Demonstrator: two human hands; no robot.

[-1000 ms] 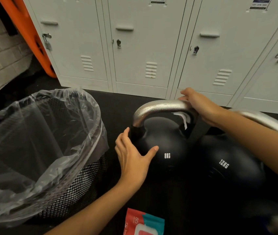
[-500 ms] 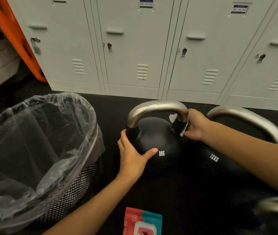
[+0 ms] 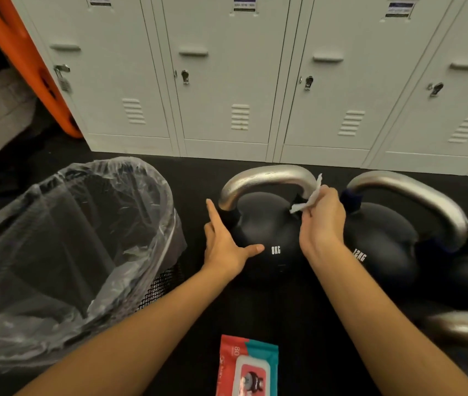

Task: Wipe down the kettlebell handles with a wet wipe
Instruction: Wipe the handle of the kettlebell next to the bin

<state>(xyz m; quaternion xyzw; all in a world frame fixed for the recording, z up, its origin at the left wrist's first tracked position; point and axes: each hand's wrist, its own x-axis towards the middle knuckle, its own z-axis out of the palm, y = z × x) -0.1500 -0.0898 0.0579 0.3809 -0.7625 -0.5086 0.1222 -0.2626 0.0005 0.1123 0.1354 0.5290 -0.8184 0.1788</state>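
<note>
The lined bin [image 3: 64, 252] stands at the left of the black floor [image 3: 198, 310], the lockers [image 3: 227, 81] along its far edge. Beside the bin sits the 8 kg kettlebell [image 3: 267, 238], the 12 kg one [image 3: 381, 247] touching or nearly touching its right side. The right hand [image 3: 322, 218] has slid down off the curve of the 8 kg handle [image 3: 267, 177] to its right leg, fingers [image 3: 309, 208] curled round the crumpled wet wipe [image 3: 305, 200]; it may be lifting clear, hard to say. The left hand [image 3: 224, 247], fingers straight, still braces the ball. This handle looks about finished; the 12 kg handle [image 3: 404, 192] is likely next. The wipe pack [image 3: 248, 367] lies at the floor's near edge.
</note>
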